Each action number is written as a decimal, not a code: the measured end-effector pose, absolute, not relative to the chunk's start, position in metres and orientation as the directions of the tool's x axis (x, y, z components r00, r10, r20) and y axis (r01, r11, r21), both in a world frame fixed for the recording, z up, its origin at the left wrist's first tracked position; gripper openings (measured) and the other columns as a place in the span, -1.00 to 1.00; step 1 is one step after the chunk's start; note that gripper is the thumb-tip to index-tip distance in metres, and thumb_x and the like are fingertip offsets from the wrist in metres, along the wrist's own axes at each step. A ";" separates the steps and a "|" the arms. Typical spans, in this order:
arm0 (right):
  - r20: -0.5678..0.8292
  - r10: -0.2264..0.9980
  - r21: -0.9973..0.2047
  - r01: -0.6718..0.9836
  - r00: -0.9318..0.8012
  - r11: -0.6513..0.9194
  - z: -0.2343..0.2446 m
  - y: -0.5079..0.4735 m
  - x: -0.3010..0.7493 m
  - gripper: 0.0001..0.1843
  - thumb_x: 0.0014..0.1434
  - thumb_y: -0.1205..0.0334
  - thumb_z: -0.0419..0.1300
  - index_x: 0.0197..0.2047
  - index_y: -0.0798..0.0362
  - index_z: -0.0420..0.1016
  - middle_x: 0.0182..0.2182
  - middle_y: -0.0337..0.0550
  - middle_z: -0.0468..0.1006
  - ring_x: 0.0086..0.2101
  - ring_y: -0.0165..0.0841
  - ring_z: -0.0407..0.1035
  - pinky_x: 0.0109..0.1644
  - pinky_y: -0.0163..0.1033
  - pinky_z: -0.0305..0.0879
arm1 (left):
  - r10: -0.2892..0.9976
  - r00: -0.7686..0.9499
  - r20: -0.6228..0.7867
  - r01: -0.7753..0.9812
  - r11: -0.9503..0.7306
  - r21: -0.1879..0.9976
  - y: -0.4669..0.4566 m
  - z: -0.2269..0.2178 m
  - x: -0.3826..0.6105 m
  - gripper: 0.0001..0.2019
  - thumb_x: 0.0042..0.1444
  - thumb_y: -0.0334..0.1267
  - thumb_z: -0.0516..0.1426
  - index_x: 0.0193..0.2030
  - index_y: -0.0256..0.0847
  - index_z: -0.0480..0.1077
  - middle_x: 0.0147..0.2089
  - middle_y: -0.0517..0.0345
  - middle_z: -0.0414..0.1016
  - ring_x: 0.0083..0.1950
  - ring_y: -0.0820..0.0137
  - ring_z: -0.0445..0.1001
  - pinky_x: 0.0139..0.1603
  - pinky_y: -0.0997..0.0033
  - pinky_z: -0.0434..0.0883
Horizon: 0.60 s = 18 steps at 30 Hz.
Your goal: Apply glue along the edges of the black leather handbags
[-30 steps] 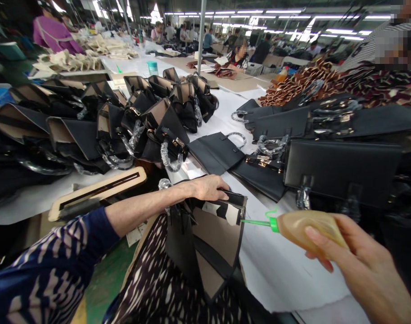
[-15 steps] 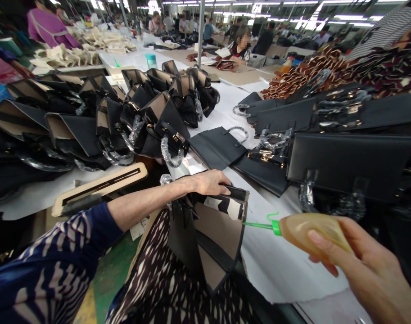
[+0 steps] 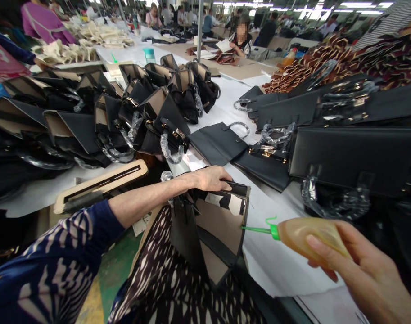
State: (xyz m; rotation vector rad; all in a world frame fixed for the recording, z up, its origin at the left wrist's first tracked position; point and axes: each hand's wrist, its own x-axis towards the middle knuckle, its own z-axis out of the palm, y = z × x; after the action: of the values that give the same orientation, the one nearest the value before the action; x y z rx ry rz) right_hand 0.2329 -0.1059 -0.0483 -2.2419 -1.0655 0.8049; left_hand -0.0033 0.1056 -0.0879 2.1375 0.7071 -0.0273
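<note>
My left hand (image 3: 210, 178) grips the upper edge of a black handbag (image 3: 219, 220), fingers curled over it. The bag rests tilted across my lap, its beige inner side facing up, with a plastic-wrapped handle at its left. In my right hand (image 3: 357, 256) lies a squeeze bottle (image 3: 306, 236) of amber liquid, probably glue, held sideways with fingers around it. Its long green nozzle points left, and the tip is at the bag's right edge. A small green cap hook sticks up from the nozzle's base.
Several half-made black bags (image 3: 158, 108) stand at the left and back. Flat black bag panels (image 3: 354, 153) with wrapped handles lie at the right. A long slotted beige piece (image 3: 102, 184) is by my left arm. Brown leather pieces (image 3: 303, 67) are heaped behind; people work farther back.
The nozzle tip has moved slightly down along the bag's right edge. My left hand keeps its grip on the bag. A person in the background has lifted their head.
</note>
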 end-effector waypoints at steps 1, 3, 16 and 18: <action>-0.286 0.810 -0.667 0.501 0.512 -0.552 -0.050 -0.107 0.234 -0.40 -0.15 -0.39 0.18 -0.22 -0.11 0.40 -0.57 -0.30 0.50 -0.52 -0.20 0.36 -0.46 -0.17 0.24 | 0.473 0.843 -0.257 0.490 -0.475 0.731 0.106 -0.089 -0.003 -0.80 0.07 -0.24 0.06 -0.30 -0.27 0.47 -0.49 0.26 0.39 -0.45 0.49 0.32 -0.47 0.55 0.16; -0.281 0.820 -0.661 0.518 0.499 -0.542 -0.053 -0.110 0.237 -0.42 -0.13 -0.39 0.17 -0.23 -0.11 0.40 -0.57 -0.30 0.50 -0.52 -0.20 0.36 -0.46 -0.17 0.23 | 0.466 0.849 -0.251 0.482 -0.486 0.729 0.106 -0.091 -0.004 -0.78 0.08 -0.23 0.05 -0.27 -0.27 0.47 -0.47 0.25 0.41 -0.45 0.49 0.32 -0.46 0.55 0.17; -0.317 0.831 -0.659 0.523 0.458 -0.540 -0.048 -0.115 0.223 -0.44 -0.12 -0.36 0.18 -0.25 -0.07 0.41 -0.54 -0.27 0.50 -0.50 -0.21 0.37 -0.49 -0.18 0.21 | 0.460 0.852 -0.249 0.486 -0.523 0.700 0.105 -0.085 -0.001 -0.80 0.08 -0.25 0.05 -0.29 -0.28 0.46 -0.48 0.25 0.39 -0.44 0.50 0.31 -0.46 0.56 0.17; -0.324 0.835 -0.661 0.525 0.445 -0.536 -0.052 -0.118 0.225 -0.44 -0.13 -0.36 0.18 -0.24 -0.09 0.41 -0.53 -0.27 0.51 -0.49 -0.21 0.38 -0.47 -0.18 0.23 | 0.463 0.847 -0.261 0.497 -0.516 0.697 0.105 -0.085 -0.001 -0.78 0.09 -0.25 0.04 -0.27 -0.29 0.47 -0.47 0.24 0.40 -0.44 0.50 0.31 -0.45 0.55 0.17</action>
State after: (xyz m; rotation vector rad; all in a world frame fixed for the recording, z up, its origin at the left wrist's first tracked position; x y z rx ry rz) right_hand 0.2254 -0.1177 -0.0521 -2.2298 -1.1407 0.8816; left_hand -0.0011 0.1050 -0.0854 2.1947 0.6953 -0.0524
